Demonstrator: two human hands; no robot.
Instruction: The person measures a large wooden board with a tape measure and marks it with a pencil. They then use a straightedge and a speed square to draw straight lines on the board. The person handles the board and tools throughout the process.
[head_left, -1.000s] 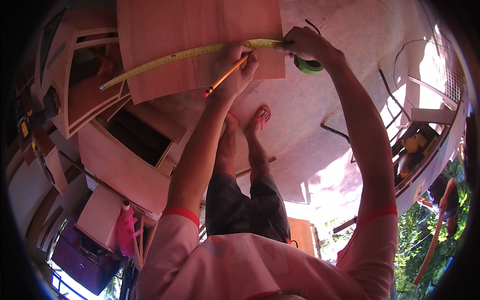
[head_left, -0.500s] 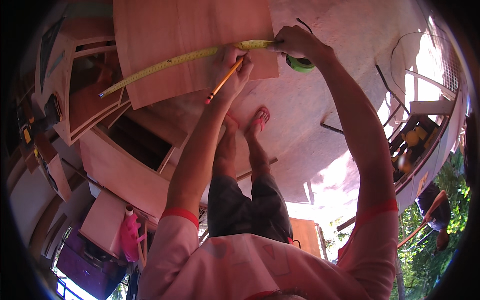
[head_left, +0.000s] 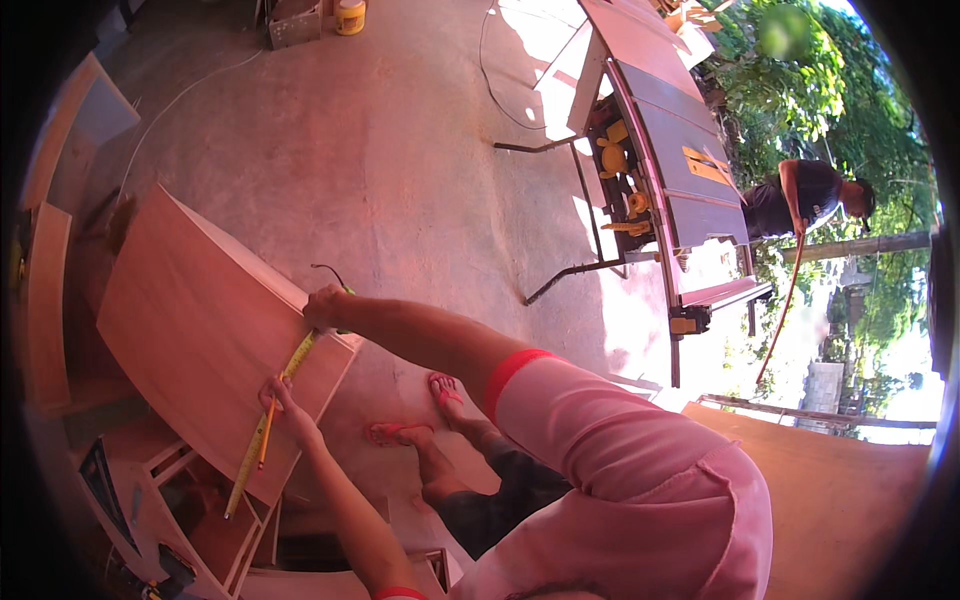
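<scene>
A yellow measuring-tape blade (head_left: 251,466) lies slantwise across a wooden panel (head_left: 200,320), its free end hanging past the panel's near edge. At the far end of the blade, my right hand (head_left: 326,308) is closed on the tape measure by the panel's right edge. Only slivers of the green case show around that hand, with a dark strap sticking out. Against the blade rests my left hand (head_left: 285,398), with a yellow pencil (head_left: 265,440) gripped in its fingers. The pencil's eraser end points toward me.
An open wooden cabinet frame (head_left: 205,520) stands below the panel. To the right is a table saw (head_left: 672,160) on thin legs. Behind it a person (head_left: 805,195) holds a long thin rod or hose (head_left: 785,320). A yellow bucket (head_left: 350,17) sits at the far side.
The view has swung to the right, bringing the table saw and the person further in. Both hands keep their hold, and the left has slid slightly along the blade, away from the right hand.
</scene>
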